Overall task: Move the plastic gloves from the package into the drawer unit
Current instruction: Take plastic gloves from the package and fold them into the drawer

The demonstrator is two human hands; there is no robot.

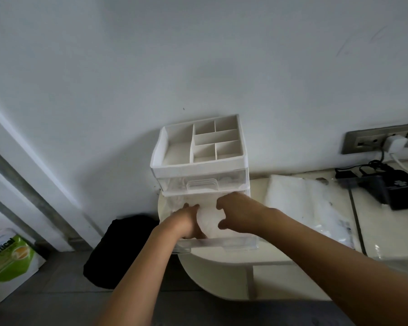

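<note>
Plastic gloves [207, 223] in open drawer [218, 244]; green bag [8, 263] reads "Practical".

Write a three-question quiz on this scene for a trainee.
1. Fill in: the package lies to the ___ of the drawer unit.
2. True or false: the left hand and the right hand both reach into the open lower drawer.
3. Where are the gloves? A) in the package B) in the lower drawer C) on top of the drawer unit
Key: 1 right; 2 true; 3 B.
</note>
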